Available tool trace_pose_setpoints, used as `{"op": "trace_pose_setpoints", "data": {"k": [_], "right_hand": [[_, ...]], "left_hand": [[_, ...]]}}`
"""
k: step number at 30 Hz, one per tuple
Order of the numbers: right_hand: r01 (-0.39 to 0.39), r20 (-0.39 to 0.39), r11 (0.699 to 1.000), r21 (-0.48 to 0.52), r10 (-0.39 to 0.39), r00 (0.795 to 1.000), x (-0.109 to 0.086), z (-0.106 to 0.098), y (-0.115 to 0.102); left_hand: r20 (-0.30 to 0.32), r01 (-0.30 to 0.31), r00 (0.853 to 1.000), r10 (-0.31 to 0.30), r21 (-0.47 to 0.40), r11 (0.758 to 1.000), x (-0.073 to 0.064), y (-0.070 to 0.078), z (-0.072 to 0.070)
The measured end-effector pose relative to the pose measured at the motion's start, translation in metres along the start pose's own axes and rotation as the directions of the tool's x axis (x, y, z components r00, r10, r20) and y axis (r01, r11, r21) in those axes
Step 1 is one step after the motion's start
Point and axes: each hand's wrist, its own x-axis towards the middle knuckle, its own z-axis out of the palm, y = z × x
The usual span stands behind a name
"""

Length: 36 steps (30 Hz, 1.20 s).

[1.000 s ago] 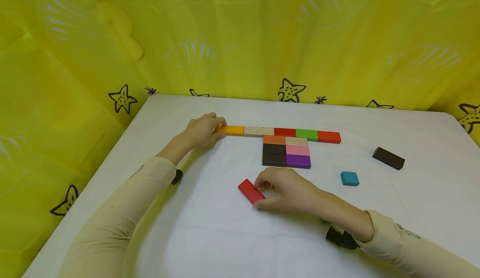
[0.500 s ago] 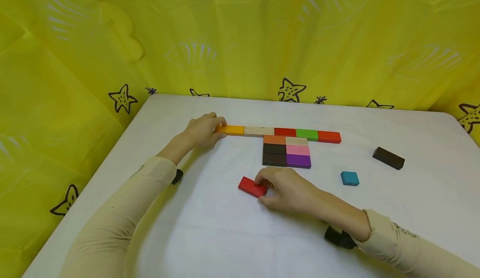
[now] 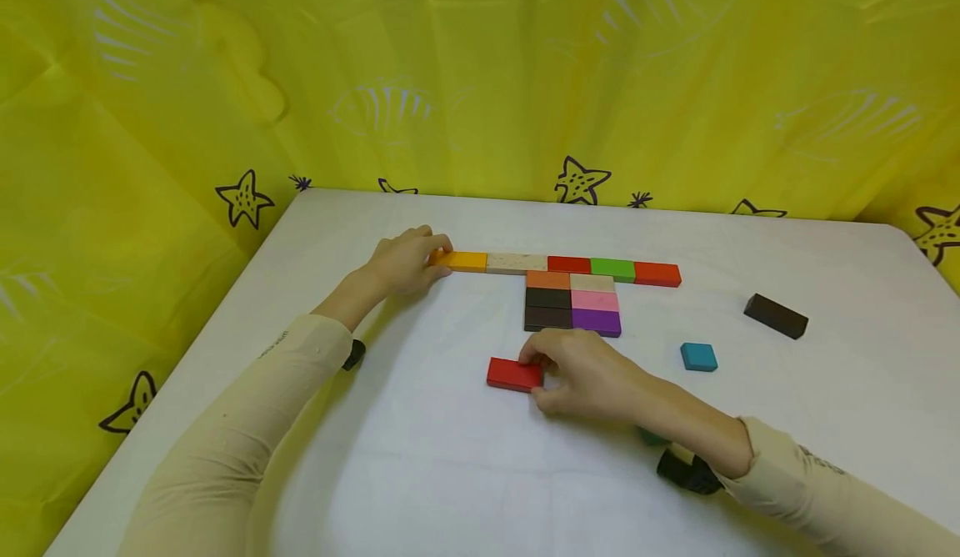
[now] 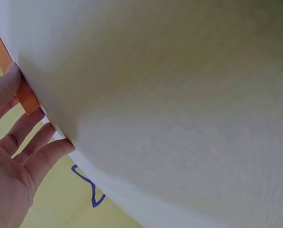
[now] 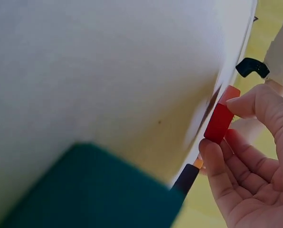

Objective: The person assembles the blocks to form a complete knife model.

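In the head view my left hand (image 3: 405,263) pinches the yellow-orange block (image 3: 469,262) at the left end of a long row. Its thumb and fingers show on that orange block (image 4: 0,54) in the left wrist view. My right hand (image 3: 588,373) holds the right end of a red block (image 3: 507,373) between thumb and fingers, below the joined blocks. In the right wrist view the red block (image 5: 219,118) is tilted, apparently just off the table. Natural wood (image 3: 517,263), red, green (image 3: 612,269) and red blocks continue the row.
Under the row sits a compact group of blocks, with a purple block (image 3: 597,322) at its lower right. A blue block (image 3: 699,357) and a dark brown block (image 3: 776,316) lie to the right. A teal block (image 3: 651,436) is partly hidden by my right forearm.
The red block has turned from a diagonal to nearly parallel with the row, and shifted slightly right with my right hand. My left hand stays on the yellow-orange block.
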Motion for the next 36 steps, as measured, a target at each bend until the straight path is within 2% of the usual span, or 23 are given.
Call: {"op": "trace_pose_setpoints", "data": {"k": [8, 15, 26, 33, 36], "right_hand": [[0.015, -0.051, 1.000, -0.004, -0.015, 0.999, -0.007, -0.007, 0.006], [-0.005, -0.079, 1.000, 0.017, 0.006, 0.997, -0.016, -0.016, 0.013], [0.019, -0.192, 0.999, -0.041, -0.026, 0.981, -0.033, -0.033, 0.033], [-0.034, -0.187, 0.998, -0.044, 0.026, 0.982, -0.044, -0.046, 0.046], [-0.030, -0.214, 0.998, -0.061, 0.017, 0.977, -0.048, -0.050, 0.051]], "left_hand": [[-0.002, 0.007, 1.000, -0.007, -0.007, 1.000, -0.001, 0.000, 0.000], [0.000, 0.004, 1.000, -0.004, 0.000, 1.000, -0.001, 0.000, 0.000], [-0.003, -0.003, 1.000, 0.004, 0.007, 1.000, 0.000, -0.001, -0.001], [-0.001, -0.004, 1.000, 0.004, 0.011, 1.000, 0.001, -0.002, 0.000], [0.001, -0.003, 1.000, 0.003, 0.013, 1.000, 0.001, -0.001, 0.000]]}}
